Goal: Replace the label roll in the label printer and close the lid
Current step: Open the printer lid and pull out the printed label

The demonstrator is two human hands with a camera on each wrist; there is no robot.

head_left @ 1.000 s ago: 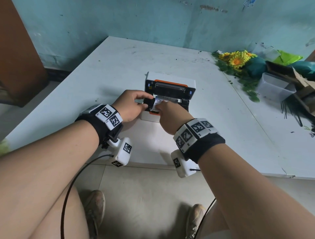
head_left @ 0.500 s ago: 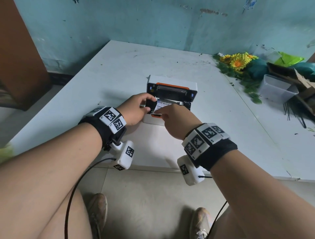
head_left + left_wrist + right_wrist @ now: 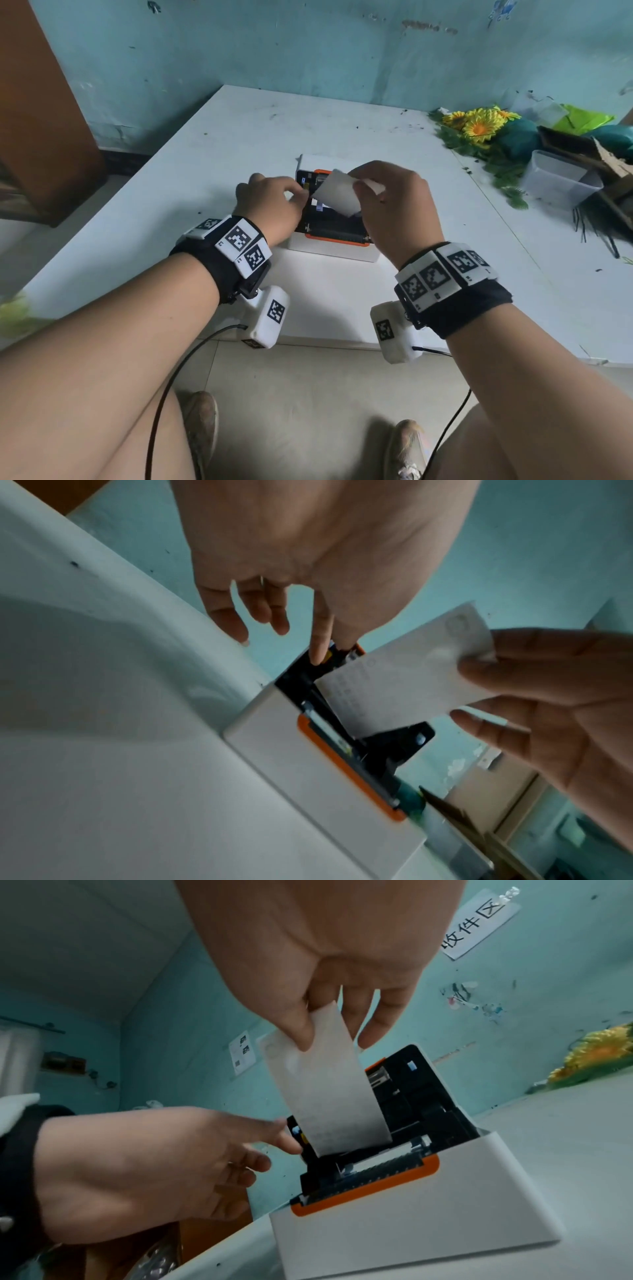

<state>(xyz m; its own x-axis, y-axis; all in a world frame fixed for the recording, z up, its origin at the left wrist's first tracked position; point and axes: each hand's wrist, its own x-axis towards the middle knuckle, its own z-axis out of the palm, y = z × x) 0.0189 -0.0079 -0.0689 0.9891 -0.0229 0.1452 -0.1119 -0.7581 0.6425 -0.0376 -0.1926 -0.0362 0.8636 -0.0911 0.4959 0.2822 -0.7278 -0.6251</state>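
Note:
A white label printer (image 3: 329,248) with orange trim stands on the white table (image 3: 191,192), its lid (image 3: 421,1085) tilted open toward the far side. My right hand (image 3: 359,186) pinches the free end of a white label strip (image 3: 337,195) and holds it raised above the open bay. The strip (image 3: 329,1091) runs from my right hand (image 3: 322,1031) down into the black interior. My left hand (image 3: 298,198) touches the printer's left edge with straight fingers. In the left wrist view its index fingertip (image 3: 316,656) rests on the black frame beside the strip (image 3: 394,680). The roll itself is hidden.
Artificial sunflowers (image 3: 479,126), a clear plastic tub (image 3: 561,181) and torn cardboard (image 3: 582,147) crowd the table's right back corner. A brown cabinet (image 3: 41,102) stands at the left. The table's front edge (image 3: 325,342) lies just under my wrists.
My right hand has risen from the printer's front slot, pulling the label strip up and out into the air. My left hand stays at the printer's left side.

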